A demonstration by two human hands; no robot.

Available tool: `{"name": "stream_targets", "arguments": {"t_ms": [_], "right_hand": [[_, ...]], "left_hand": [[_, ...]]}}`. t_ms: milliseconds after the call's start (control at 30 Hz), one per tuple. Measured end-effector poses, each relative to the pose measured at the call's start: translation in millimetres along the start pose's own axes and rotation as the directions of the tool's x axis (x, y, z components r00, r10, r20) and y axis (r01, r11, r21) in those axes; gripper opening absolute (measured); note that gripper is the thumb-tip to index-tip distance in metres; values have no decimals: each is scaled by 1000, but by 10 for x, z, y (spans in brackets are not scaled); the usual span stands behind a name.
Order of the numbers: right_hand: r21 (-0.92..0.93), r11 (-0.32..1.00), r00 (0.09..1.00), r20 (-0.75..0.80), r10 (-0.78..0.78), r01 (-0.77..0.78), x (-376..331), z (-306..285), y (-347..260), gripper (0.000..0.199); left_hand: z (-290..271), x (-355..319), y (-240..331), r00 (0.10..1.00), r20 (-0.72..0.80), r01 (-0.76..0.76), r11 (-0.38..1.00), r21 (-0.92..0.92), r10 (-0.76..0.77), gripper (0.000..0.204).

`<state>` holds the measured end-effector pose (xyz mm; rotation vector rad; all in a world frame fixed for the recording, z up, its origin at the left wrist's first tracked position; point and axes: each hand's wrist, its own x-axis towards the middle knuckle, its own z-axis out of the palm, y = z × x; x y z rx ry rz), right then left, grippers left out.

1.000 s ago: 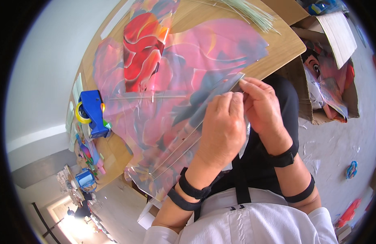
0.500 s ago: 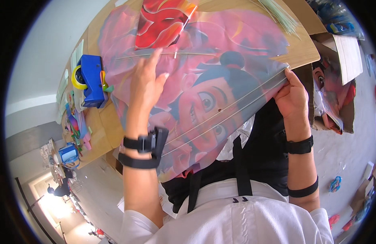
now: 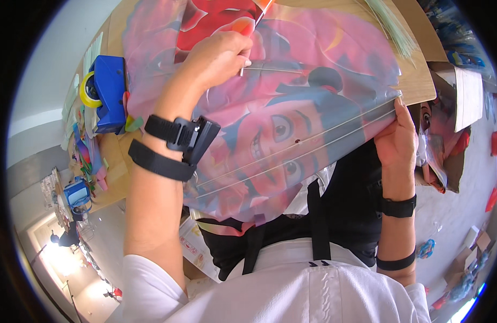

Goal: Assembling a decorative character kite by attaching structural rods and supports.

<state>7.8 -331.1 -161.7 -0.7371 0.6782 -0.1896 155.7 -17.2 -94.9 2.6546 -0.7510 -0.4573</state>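
Since half a second ago, the left hand (image 3: 219, 56) has slid further up the printed plastic kite sheet (image 3: 291, 124) and closed, pinching what looks like a thin white rod (image 3: 275, 69) against the film near the top. Its wrist carries a black strap with a small device. The right hand (image 3: 396, 140) has stayed at the sheet's right edge, fingers curled round the edge where the two long rods (image 3: 313, 145) end. The sheet lies spread over the wooden table (image 3: 415, 81) and droops off the near edge onto the person's dark apron.

From where I stand, the risk is the film itself: pulled from both ends, it could crease or tear at the rod ends, and the loose lower part might slide off the table.

To the right, an open cardboard box (image 3: 463, 102) holds more printed sheets, bunched inside. On the left of the table sits a blue tape dispenser (image 3: 109, 91) with a yellow roll, small bits of coloured clutter beside it.
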Motion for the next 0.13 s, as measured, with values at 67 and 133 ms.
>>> {"name": "stream_targets", "arguments": {"t_ms": [67,133], "right_hand": [[-25,1000,999,33,0,1,33,-4,-12,30],[-98,995,996,89,19,-10,-3,-64,-79,38]], "left_hand": [[-49,88,-9,993,-61,-84,976,202,98,12],[-135,239,-3,978,-134,-94,912,399,160,17]]}}
